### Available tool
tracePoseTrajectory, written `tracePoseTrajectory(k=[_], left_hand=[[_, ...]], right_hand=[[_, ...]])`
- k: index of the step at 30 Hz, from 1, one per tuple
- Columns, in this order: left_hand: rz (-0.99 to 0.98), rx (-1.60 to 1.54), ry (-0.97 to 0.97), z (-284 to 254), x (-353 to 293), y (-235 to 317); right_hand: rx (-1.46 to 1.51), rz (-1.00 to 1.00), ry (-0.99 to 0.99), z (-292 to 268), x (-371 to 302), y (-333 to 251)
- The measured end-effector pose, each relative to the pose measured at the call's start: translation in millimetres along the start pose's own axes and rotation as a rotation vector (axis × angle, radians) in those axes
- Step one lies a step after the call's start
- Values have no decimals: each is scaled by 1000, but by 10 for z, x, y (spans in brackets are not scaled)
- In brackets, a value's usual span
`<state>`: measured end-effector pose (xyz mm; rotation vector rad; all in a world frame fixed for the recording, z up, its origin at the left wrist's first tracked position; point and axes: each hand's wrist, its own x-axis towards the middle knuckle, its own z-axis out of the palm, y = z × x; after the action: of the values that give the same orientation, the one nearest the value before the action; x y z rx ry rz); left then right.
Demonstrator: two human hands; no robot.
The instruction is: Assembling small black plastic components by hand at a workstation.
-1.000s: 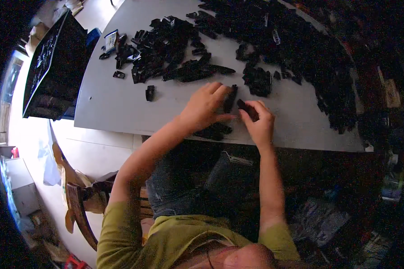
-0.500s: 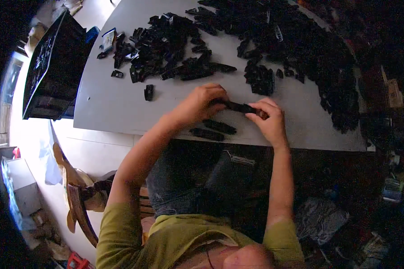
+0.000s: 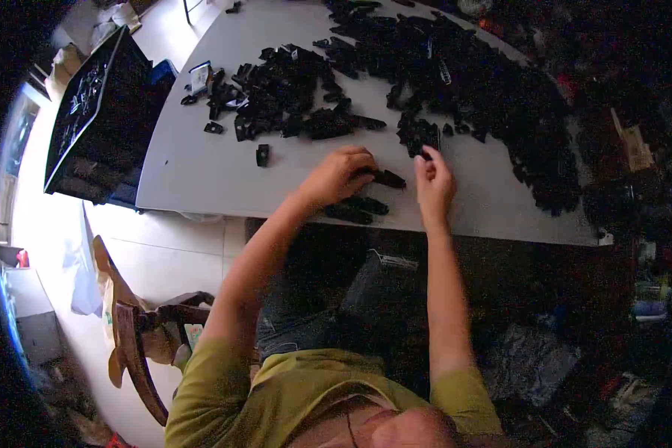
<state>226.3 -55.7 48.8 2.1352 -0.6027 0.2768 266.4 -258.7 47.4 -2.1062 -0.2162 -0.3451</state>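
Observation:
My left hand point(image 3: 341, 176) is closed round a long black plastic part point(image 3: 390, 178), whose narrow end sticks out to the right above the table. My right hand point(image 3: 435, 184) is apart from that part, its fingers bent together at the near edge of a small cluster of black plastic pieces point(image 3: 417, 133). A dark bit shows at its fingertips, too small to make out. Beneath my left hand, near the table's front edge, lie two similar long black parts point(image 3: 349, 214), side by side.
The pale table point(image 3: 216, 175) carries a heap of black pieces point(image 3: 284, 89) at the left and a larger heap point(image 3: 493, 97) curving down the right side. One loose piece point(image 3: 263, 155) lies left of my hands. A black crate point(image 3: 101, 112) stands beyond the table's left edge, above a wooden chair point(image 3: 131, 336).
My right hand has let go of the long black part's right end and moved up to the small cluster. My left hand still holds the part. The view has shifted slightly.

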Motion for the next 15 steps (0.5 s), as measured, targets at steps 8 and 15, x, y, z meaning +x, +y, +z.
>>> tracePoseTrajectory(k=[8,15], left_hand=[[-31,-15,84,100,40,-60],[-26,-43,108,117,-8,-219]], right_hand=[[-511,-246,66,180,96,176],[-296,-159,53,213,77,121]])
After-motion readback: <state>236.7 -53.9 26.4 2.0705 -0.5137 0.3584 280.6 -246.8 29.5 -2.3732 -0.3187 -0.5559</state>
